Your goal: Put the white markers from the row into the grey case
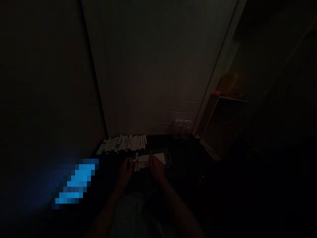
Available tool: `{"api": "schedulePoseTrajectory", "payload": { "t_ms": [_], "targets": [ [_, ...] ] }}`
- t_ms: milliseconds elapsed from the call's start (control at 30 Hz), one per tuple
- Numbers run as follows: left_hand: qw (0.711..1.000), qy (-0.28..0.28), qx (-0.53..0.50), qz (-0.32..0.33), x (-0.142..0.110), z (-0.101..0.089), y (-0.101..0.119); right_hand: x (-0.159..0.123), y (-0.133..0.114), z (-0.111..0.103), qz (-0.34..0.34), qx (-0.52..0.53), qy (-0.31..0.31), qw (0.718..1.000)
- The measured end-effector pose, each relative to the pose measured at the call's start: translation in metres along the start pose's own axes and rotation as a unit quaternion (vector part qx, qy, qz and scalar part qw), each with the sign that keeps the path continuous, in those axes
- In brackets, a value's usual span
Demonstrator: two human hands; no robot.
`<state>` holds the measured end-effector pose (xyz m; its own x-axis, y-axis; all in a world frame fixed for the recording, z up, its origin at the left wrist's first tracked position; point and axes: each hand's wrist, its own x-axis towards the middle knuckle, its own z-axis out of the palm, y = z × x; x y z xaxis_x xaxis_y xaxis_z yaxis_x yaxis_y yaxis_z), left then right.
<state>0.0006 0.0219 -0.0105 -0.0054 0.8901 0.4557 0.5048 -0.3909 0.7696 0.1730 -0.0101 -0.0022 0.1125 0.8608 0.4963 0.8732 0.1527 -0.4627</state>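
The room is very dark. A white marker with a red band (143, 160) lies crosswise between my two hands. My left hand (126, 168) is closed at the marker's left end, and my right hand (157, 168) is closed at its right end. Beneath them an open clear plastic case (168, 158) rests on the dark surface, with white paper or labels and at least one other white marker (136, 155) inside. The hands cover part of the case. Beyond it, on the left, several white markers (122, 142) lie side by side in a row.
Two clear plastic packages (182, 129) stand against the pale wall (153, 66) at the back. A wooden cabinet (223, 122) with small items on top is at the right. A bright blue, blurred-out screen-like patch (80, 181) glows at the left.
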Motion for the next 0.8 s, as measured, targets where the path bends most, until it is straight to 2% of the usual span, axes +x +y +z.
{"api": "schedulePoseTrajectory", "payload": {
  "t_ms": [800],
  "targets": [
    [0.999, -0.027, -0.006, -0.027, -0.0022, -0.0042, 0.0078, -0.001, -0.0056, -0.0084, 0.03, -0.017, -0.032, 0.999]
  ]
}}
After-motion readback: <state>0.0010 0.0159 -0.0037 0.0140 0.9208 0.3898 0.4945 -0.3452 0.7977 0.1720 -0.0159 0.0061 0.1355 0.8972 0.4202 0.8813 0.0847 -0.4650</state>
